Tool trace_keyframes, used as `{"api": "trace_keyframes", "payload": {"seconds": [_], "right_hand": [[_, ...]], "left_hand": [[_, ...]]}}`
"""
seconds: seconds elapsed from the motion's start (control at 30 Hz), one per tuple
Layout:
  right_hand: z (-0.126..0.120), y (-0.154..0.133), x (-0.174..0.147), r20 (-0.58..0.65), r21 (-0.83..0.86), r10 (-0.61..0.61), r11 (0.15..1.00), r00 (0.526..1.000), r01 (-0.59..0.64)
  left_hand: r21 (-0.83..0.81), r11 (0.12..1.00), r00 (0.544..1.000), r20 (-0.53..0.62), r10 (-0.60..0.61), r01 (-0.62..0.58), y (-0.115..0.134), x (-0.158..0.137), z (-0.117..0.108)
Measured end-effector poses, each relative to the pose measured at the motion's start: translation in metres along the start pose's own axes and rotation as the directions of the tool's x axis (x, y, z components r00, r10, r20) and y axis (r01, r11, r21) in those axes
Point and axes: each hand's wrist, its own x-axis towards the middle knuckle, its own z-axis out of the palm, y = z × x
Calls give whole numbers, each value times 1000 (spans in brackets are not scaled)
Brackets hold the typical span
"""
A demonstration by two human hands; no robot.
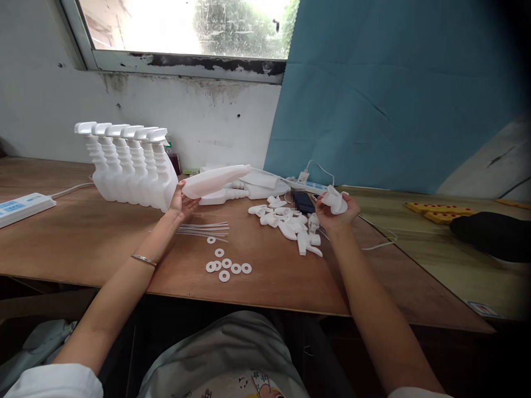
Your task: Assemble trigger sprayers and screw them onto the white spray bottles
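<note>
My left hand is at the near end of a white plastic bottle, thumb above and fingers beneath it. The bottle lies tilted on its side, in front of more white bottles. Raised at the right, my right hand grips a white spray trigger head, partly covered by the fingers. Below and left of that hand is a pile of loose trigger heads. Thin white tubes lie just right of my left wrist, with several flat white washers nearer the table's front edge.
Several spray bottles with heads fitted stand in a row at the back left. A power strip lies at the far left, another behind the pile. A dark phone-like object, white cable and yellow pieces are rightward.
</note>
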Motion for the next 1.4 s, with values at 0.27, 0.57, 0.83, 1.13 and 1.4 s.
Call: {"api": "trace_keyframes", "payload": {"seconds": [0.27,0.57,0.83,1.13,1.4], "right_hand": [[6,2,-3,-6,-46,28,999,1000,-28],[27,34,-27,114,-219,111,972,987,-84],[29,77,-56,322,-543,-108,793,941,277],[23,88,-55,412,-607,-56,727,909,320],[16,84,-54,478,-709,-85,550,874,441]], "left_hand": [[28,1000,997,81,-17,15,0,1,-2],[66,998,980,197,-7,-7,-9,-9,7],[44,999,977,212,3,-13,-15,-16,11],[21,999,969,244,39,-45,-16,-10,9],[101,985,916,392,88,-139,-15,-16,10]]}}
